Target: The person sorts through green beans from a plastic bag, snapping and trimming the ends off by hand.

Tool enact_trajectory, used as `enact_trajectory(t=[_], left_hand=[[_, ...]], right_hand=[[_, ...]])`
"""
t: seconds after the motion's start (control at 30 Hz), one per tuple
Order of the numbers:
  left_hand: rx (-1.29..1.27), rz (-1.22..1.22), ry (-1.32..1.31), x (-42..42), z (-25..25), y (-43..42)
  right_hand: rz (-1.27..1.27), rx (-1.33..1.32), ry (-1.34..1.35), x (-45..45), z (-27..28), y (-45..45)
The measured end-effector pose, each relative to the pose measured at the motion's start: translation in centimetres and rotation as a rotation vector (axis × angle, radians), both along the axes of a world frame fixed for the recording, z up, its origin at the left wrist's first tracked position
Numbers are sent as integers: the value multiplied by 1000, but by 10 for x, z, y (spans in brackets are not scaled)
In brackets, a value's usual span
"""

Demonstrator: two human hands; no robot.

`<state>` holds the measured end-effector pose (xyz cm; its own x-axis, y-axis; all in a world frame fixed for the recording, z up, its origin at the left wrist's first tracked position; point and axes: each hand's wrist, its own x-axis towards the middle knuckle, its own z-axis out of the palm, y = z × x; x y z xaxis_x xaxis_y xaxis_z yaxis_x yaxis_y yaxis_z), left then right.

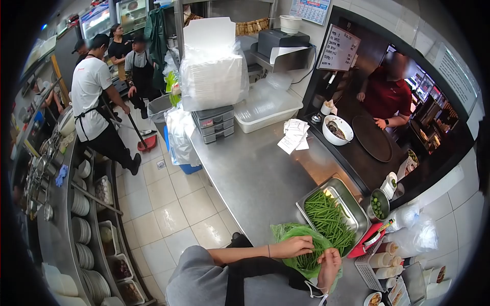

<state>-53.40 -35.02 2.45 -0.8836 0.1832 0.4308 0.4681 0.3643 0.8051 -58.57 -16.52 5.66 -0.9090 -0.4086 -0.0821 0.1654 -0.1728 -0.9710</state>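
Note:
Over a green plastic bag (286,233) with green beans inside, my left hand (296,247) has its fingers closed in a pinch. My right hand (329,264) is at the other side of the bag, its fingers also closed together. What sits between the fingertips of either hand is too small to make out. Just beyond the bag, a metal tray (361,218) holds a pile of long green beans (329,217), and one end of it shows bare metal.
A steel counter (245,171) carries paper slips (294,136), stacked white containers (212,76) and a plastic bin (268,120). Right of the tray are a pot of green limes (378,204) and a basket of bottles (377,262). People stand at left and beyond the pass window.

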Motion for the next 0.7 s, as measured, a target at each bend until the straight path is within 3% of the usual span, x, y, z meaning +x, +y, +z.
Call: enact_trajectory(t=[0.07, 0.1, 0.17, 0.23, 0.3, 0.37, 0.47, 0.57, 0.63, 0.67, 0.7], left_hand=[[-3, 117, 4, -3, -3, -3], [-5, 101, 12, -2, 0, -3], [14, 123, 15, 0, 10, -5], [-22, 25, 30, -1, 5, -4], [121, 1, -47, 3, 16, -1], [149, 36, -29, 4, 31, -2], [91, 36, 30, 1, 34, -12], [272, 69, -199, 1, 34, -19], [273, 131, -196, 1, 30, -19], [270, 123, -196, 0, 30, -20], [268, 158, -260, 0, 33, -22]], right_hand=[[89, 567, 323, -17, -51, 22], [71, 567, 325, -18, -56, 22], [323, 779, 706, -11, -62, 23], [156, 373, 295, 13, -49, 2], [269, 144, -21, 22, -12, -11], [367, 189, 54, 15, -24, -4], [276, 134, 17, 12, -36, 6], [266, 122, -11, 8, -37, 21], [378, 380, 196, 8, -21, 25], [369, 378, 196, 9, -15, 25], [355, 466, 363, 9, -9, 23]])
